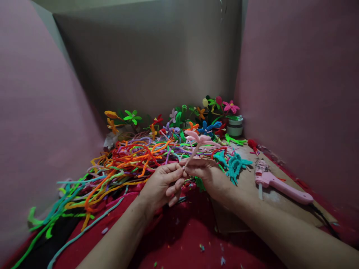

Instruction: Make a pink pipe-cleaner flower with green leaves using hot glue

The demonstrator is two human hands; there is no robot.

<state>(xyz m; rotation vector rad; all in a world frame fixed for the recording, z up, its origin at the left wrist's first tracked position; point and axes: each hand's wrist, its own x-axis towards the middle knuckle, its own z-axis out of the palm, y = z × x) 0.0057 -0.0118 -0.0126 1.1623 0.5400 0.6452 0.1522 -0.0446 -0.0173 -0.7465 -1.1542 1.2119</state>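
A light pink pipe-cleaner flower [199, 139] stands tilted above my hands, its petals spread at the top of a thin pink stem. My left hand [166, 183] pinches the lower end of that stem between thumb and forefinger, the other fingers curled. My right hand [204, 173] grips the stem at the same spot, fingertips meeting the left ones. The very end of the stem is hidden by the fingers. Behind and left of the hands spreads a heap of loose multicoloured pipe cleaners [134, 157]. Teal pipe-cleaner pieces [237, 166] lie just right of my right hand.
A pink glue gun [283, 186] with a cord lies on a cardboard sheet [232, 220] at the right. Finished pipe-cleaner flowers [207, 127] and a pale green pot [235, 126] stand at the back. Scraps dot the red cloth [179, 243]. Pink walls [303, 74] rise on both sides.
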